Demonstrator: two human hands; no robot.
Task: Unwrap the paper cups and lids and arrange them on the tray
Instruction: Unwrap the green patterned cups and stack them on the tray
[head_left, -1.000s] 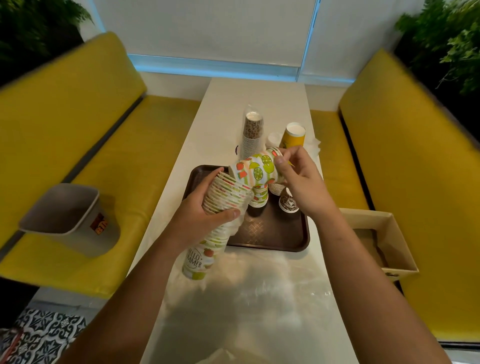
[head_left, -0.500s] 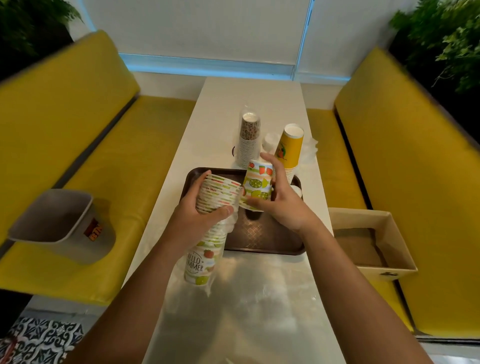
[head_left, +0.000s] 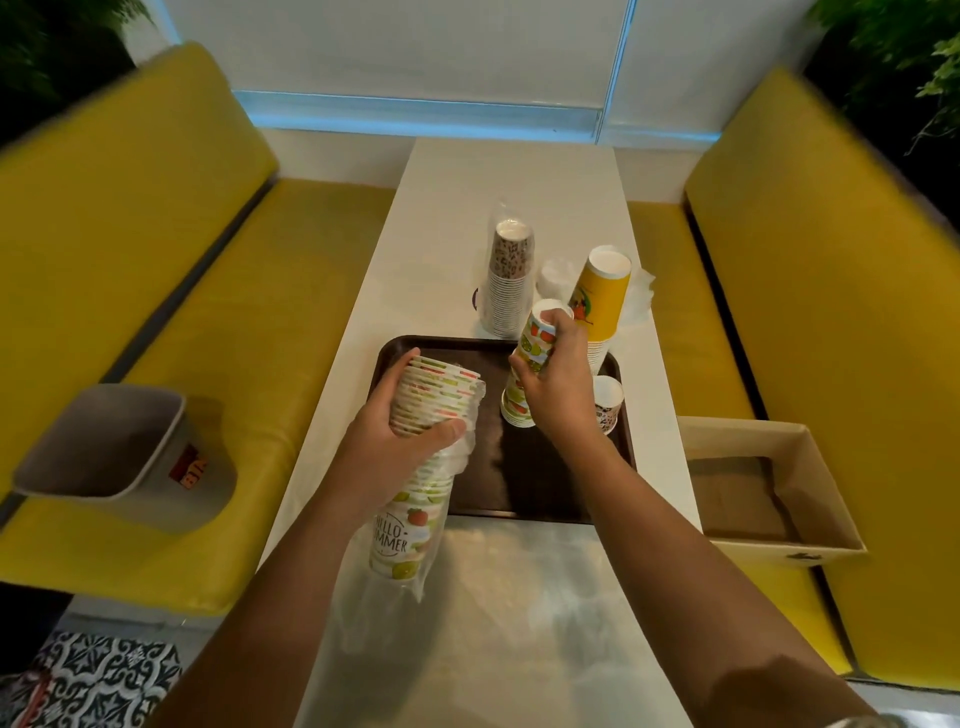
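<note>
Paper cups appear in three prints. Nearest is the fruit-print stack (head_left: 402, 540), one long stack in a loose clear sleeve (head_left: 470, 441). Its long axis runs from 6 o'clock toward 12, base end toward the wearer and mouths pointing away and upward, tilted above the table (head_left: 493, 176) and the tray's near left corner. The left hand (head_left: 400, 431) is wrapped round that stack near its mouth end, thumb on the near side. One brown tray (head_left: 519, 483) lies ahead. At its 1 o'clock the right hand (head_left: 563, 395) grips a single fruit-print cup (head_left: 537, 338) base up, its axis near upright and leaning toward 1 o'clock, over another inverted cup (head_left: 514, 408) standing on the tray; how many lie beneath I cannot tell. One small brown-patterned cup (head_left: 608, 402) stands mouth up at the tray's 3 o'clock. Beyond, one yellow stack (head_left: 602, 296) at 1 o'clock and one wrapped brown-patterned stack (head_left: 511, 270) at 12 stand base up. One bin (head_left: 104, 447) sits at 9 o'clock, one cardboard box (head_left: 779, 553) at 3.
</note>
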